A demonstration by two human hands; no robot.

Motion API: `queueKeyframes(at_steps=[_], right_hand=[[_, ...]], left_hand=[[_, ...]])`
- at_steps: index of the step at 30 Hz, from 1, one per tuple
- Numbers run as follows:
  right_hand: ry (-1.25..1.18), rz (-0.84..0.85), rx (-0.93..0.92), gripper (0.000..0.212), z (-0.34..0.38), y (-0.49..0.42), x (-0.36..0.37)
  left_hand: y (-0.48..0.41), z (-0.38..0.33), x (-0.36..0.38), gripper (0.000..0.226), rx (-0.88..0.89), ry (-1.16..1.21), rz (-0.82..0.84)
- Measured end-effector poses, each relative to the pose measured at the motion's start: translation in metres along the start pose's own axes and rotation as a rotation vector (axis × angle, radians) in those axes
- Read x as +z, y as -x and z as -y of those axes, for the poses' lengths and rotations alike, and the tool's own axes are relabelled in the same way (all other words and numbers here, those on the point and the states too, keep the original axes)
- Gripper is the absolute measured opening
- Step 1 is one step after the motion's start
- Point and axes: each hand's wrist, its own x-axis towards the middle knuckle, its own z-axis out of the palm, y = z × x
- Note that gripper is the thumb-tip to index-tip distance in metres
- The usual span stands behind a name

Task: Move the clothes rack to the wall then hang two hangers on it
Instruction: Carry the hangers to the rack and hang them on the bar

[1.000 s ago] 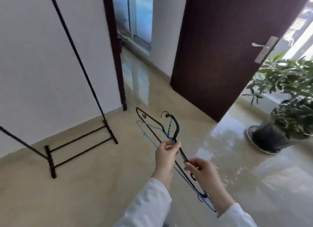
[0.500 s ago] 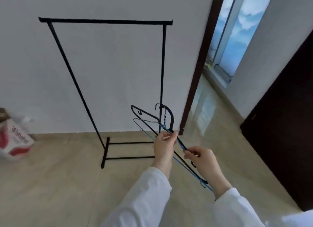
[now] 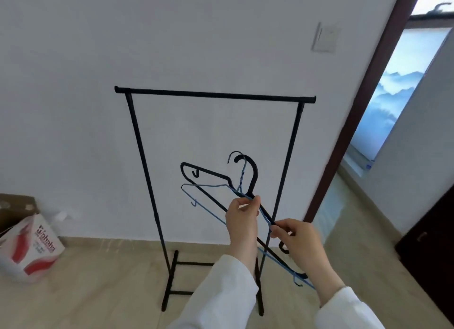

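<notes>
Head view: clothes rack stands against the white wall, centre of frame; thin black metal frame, one straight top bar, two uprights, flat feet on the beige floor; top bar bare.

Two hangers held together in front of the rack's lower half, toward 5 o'clock from the bar's middle; black hanger thick, plastic-looking, broad curved hook, small notch hooks near each shoulder end; blue hanger thin wire, twisted neck, hook just behind the black one's; both tilted, left shoulders up toward 10 o'clock, right ends down toward 4 o'clock; the two lie touching and crossed at the necks.

Left hand pinched shut on both hangers at the necks, thumb and fingertips together; right hand closed on the right arms of the hangers, lower, at 4 o'clock from the left hand; white sleeves on both forearms.

Surroundings: printed red-and-white carton on the floor at 9 o'clock, well apart from the rack; wall switch at 1 o'clock; dark door frame just right of the rack; dark cabinet edge at 3 o'clock; hands and hangers overlap the rack's right upright.
</notes>
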Motion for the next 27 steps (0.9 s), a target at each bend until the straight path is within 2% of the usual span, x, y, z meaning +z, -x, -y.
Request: queueKeyframes(at_steps=[5,8,17,27], right_hand=[[0.011,-0.058,-0.034,0.012,0.045,-0.057,0.005],[0.049,-0.066,-0.043,0.007,0.064,-0.09,0.003],[0.046,-0.087,-0.109,0.012,0.106,-0.195,-0.001],[0.045,-0.021,-0.116,0.015,0.116,-0.264,0.012]], left_hand=[[-0.058,-0.046,0.009,0.013,0.049,0.024,0.054],[-0.086,-0.07,0.018,0.014,0.049,0.063,0.052],[-0.174,-0.126,0.054,0.018,0.104,0.054,0.028],[-0.237,-0.14,0.063,0.017,0.08,0.05,-0.006]])
